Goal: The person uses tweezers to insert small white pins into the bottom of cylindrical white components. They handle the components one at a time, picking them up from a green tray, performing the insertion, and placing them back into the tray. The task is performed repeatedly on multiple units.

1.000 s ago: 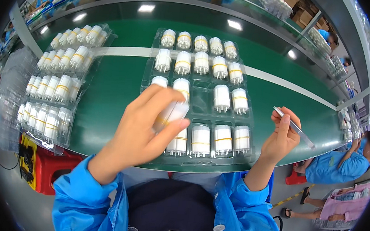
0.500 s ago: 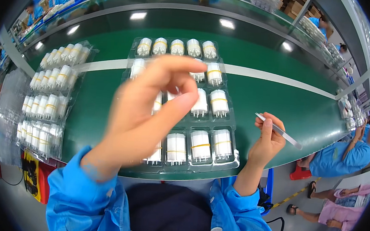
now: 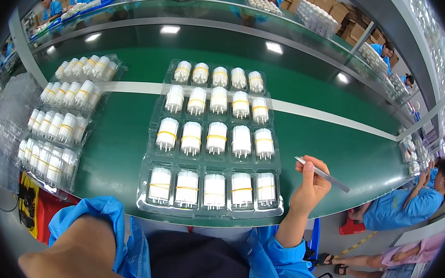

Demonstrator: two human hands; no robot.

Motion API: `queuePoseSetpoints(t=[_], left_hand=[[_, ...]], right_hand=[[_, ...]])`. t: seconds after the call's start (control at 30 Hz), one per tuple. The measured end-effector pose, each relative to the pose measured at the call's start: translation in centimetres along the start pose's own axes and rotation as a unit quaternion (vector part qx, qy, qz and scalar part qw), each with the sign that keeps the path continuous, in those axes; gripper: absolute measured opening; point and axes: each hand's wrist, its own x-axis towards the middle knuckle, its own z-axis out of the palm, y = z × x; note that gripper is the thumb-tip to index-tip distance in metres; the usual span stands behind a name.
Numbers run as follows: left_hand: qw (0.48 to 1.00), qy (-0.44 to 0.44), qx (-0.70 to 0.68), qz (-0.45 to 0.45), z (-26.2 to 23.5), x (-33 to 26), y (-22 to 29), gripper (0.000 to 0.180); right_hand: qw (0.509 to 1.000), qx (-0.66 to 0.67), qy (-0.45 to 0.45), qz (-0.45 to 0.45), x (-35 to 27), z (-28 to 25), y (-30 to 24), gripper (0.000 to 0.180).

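Observation:
In my right hand (image 3: 310, 190) are silver tweezers (image 3: 331, 180), pinched between thumb and fingers, right of the clear plastic tray (image 3: 210, 161). That tray lies in front of me, with rows of white cylindrical parts (image 3: 213, 190) in its pockets. Thin pins stick out of their near ends, and most have a yellow band around them. My left hand (image 3: 48, 261) is raised close to the camera at the bottom left. Only bare skin around its wrist shows there; the fingers are out of the picture. Nothing touches the parts in the tray.
More filled clear trays (image 3: 86, 110) stand at the left, beside a stack of clear plastic trays (image 3: 11, 127). A white stripe (image 3: 334, 118) crosses the green table (image 3: 332, 142). Metal frame posts (image 3: 28, 50) rise around it. Co-workers in blue (image 3: 403, 203) sit at the right and far side.
My left hand has swung from above the tray down and back toward the camera, uncovering the parts. The right hand still grips the tweezers. The whole view has shifted slightly.

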Motion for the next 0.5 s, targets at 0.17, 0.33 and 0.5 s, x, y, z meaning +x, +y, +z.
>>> queuePoseSetpoints(t=[0.17, 0.33, 0.5], left_hand=[[0.999, 0.005, 0.005, 0.032, 0.1, -0.5, -0.5, 0.033], [0.998, 0.006, 0.015, 0.065, 0.2, -1.2, -0.7, 0.032], [0.994, 0.021, 0.033, 0.1, -0.4, -1.8, -0.6, 0.031]], right_hand=[[1.0, 0.01, -0.009, 0.006, 0.0, -0.1, 0.2, 0.015], [1.0, 0.007, -0.012, 0.012, 0.1, -0.2, 0.4, 0.013], [1.0, -0.011, -0.008, 0.02, 0.2, -0.1, 0.7, 0.01]])
